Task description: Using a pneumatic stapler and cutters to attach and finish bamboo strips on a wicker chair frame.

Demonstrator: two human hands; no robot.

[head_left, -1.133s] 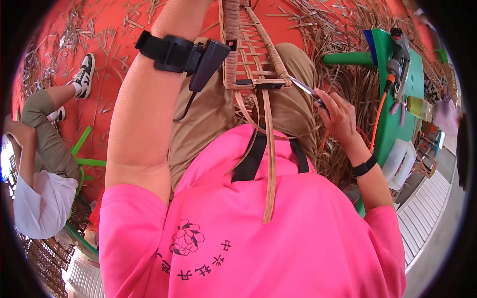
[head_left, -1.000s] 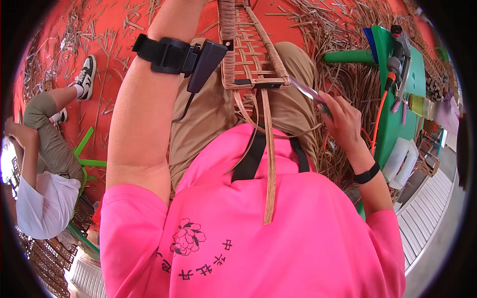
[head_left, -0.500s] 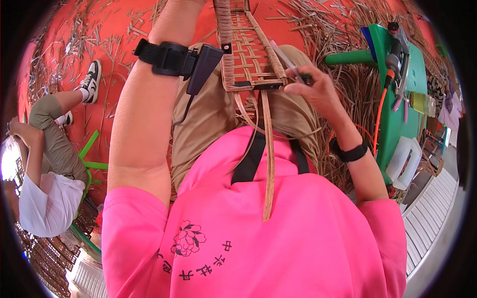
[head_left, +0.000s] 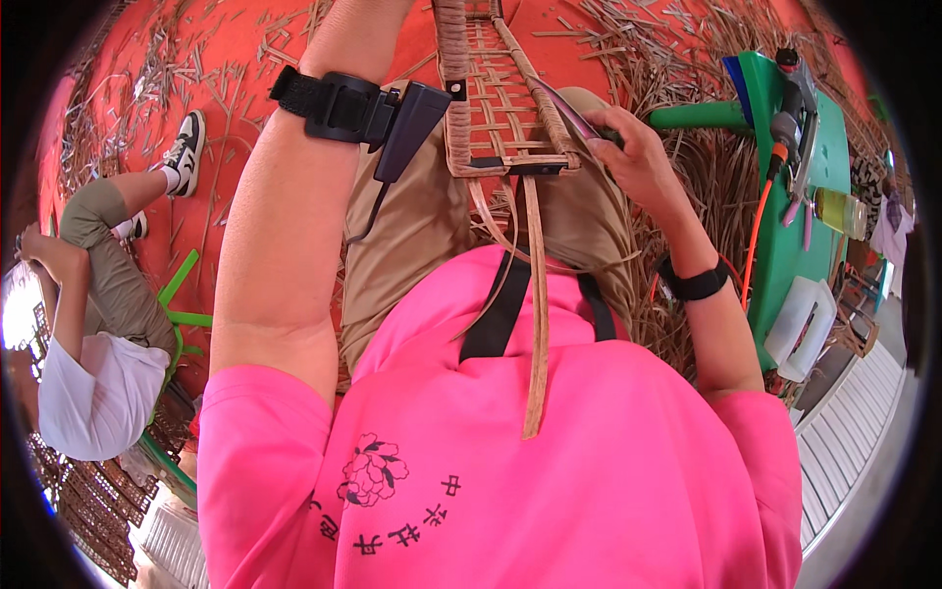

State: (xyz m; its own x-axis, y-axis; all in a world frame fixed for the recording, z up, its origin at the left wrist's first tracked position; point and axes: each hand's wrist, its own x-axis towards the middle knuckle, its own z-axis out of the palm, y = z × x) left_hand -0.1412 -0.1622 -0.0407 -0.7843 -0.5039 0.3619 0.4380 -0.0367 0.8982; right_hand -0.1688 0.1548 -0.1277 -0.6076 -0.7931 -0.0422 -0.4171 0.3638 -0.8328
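On my lap lies a narrow frame of woven cane (head_left: 496,98), with an open lattice between cane-wrapped side rails. Flat loose strips (head_left: 535,314) hang from its near end over my pink shirt. My right hand (head_left: 636,162), beside the frame's right rail, is closed around a slim bladed tool (head_left: 572,113) with a dark handle. The blade lies along that rail; whether it touches is hard to tell. My left forearm (head_left: 285,216) reaches up past the frame's left side, and its hand is outside the picture. A black strap holds a dark device (head_left: 407,128) on that forearm.
To the right stands a green stool or small table (head_left: 814,157) with a corded power tool (head_left: 788,118), a jar (head_left: 839,208) and a white plastic piece (head_left: 800,329). Cane scraps (head_left: 628,59) litter the red floor. Another person (head_left: 103,294) sits at the left.
My right hand has shifted slightly, and the tool has swung from upright above the rail to lying along its right side. My left forearm has barely moved.
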